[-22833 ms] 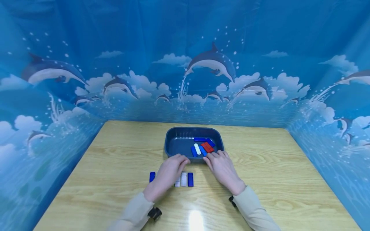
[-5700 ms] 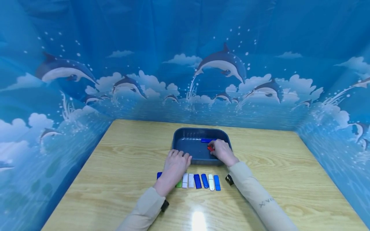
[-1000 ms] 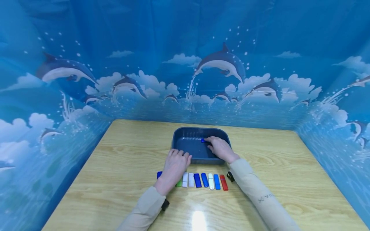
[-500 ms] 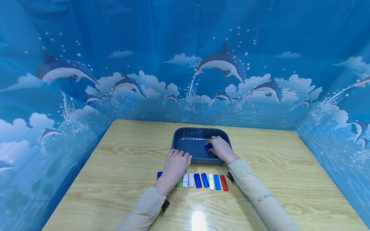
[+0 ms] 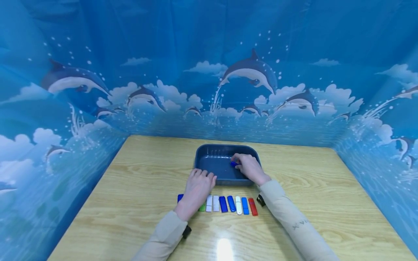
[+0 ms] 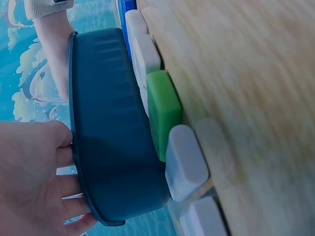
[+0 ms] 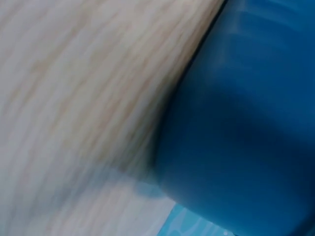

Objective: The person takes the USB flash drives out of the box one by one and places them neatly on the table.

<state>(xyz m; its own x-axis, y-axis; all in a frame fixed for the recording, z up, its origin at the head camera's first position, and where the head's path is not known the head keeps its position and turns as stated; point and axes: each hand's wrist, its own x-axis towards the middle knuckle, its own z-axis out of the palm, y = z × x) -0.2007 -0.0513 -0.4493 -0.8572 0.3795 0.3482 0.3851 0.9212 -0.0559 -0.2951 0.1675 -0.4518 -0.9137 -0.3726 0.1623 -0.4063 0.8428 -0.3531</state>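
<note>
My right hand (image 5: 249,167) reaches into the dark blue plastic tray (image 5: 225,182) and pinches a dark blue USB stick (image 5: 233,164) between thumb and fingers. The right wrist view holds only the blurred outer wall of the tray (image 7: 236,137) and wood. At the tray's front left, my left hand (image 5: 197,185) grips the rim, its fingers (image 6: 69,186) hooked over it in the left wrist view. A row of USB sticks lies before the tray: white (image 5: 216,203), dark blue (image 5: 223,204), blue (image 5: 231,203), cream (image 5: 238,205), lighter blue (image 5: 245,206) and red (image 5: 253,206).
My left forearm covers part of the row; a green stick (image 6: 164,105) and white ones (image 6: 187,157) show there in the left wrist view. A dark blue stick (image 5: 180,197) lies at the row's left end. A dolphin-print curtain (image 5: 163,90) encloses the wooden table (image 5: 313,188).
Over the longer span, sticks went from tray to row, the red one most recently. In the last second my right hand picked up the dark blue stick inside the tray. The left hand stayed put.
</note>
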